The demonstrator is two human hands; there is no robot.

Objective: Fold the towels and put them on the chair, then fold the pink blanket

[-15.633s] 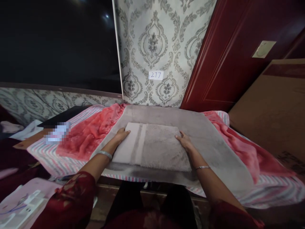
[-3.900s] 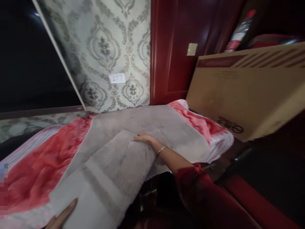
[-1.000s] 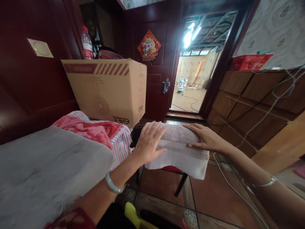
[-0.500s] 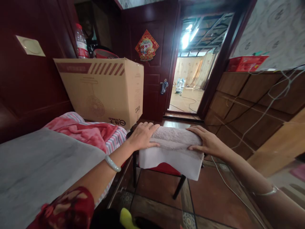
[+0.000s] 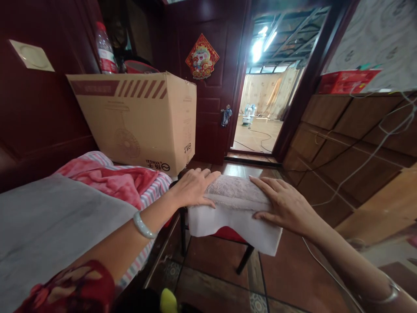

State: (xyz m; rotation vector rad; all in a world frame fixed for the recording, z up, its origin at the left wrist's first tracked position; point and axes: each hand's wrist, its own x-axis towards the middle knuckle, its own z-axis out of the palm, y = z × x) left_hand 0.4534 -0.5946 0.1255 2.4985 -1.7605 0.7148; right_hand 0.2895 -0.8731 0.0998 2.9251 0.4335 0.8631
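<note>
A folded mat [image 5: 237, 190] lies lengthwise between left hand [image 5: 193, 189] and right hand [image 5: 286, 204], each touching one end, fingers part-spread, not closed round it.

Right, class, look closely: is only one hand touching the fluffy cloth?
No, the left hand and the right hand both rest on the fluffy cloth, one near each end.

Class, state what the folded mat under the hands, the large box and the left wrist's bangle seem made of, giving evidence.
Folded mat: soft fabric, perhaps synthetic; its fuzzy grey face shows a short pile, its white side looks smooth and matt.
Large box: matt brown cardboard, by its folded edges and printed stripes.
Bangle: possibly jade or glass; pale, smooth, slightly glossy.
</note>
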